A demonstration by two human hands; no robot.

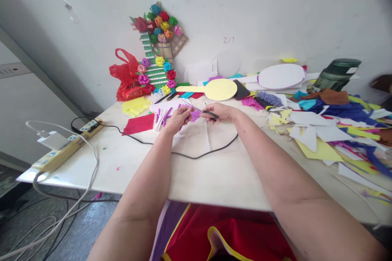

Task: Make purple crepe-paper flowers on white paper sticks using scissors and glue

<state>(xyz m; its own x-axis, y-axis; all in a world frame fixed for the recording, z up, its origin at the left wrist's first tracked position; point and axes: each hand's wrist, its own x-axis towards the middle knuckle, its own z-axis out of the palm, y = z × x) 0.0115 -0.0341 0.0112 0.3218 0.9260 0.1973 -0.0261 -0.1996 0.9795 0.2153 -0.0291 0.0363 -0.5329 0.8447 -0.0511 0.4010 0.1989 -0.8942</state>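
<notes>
My right hand (221, 112) is closed round the black handles of a pair of scissors (211, 115), whose blades point left toward my left hand. Pinched in my left hand (180, 117) is a piece of purple paper (194, 116), right beside the blades. Whether the blades touch the paper is too small to tell. Just left of my left hand, white and purple rolled sticks (160, 119) lie on the table. A red paper sheet (139, 124) is farther left.
A black cable (196, 158) crosses the white table (214, 179) before my hands. Left is a power strip (52, 157). Behind are a yellow paddle shape (221, 89), flower crafts (156, 75) and a red bag (125, 79). Paper scraps (321, 149) and a green jar (335, 75) are at right.
</notes>
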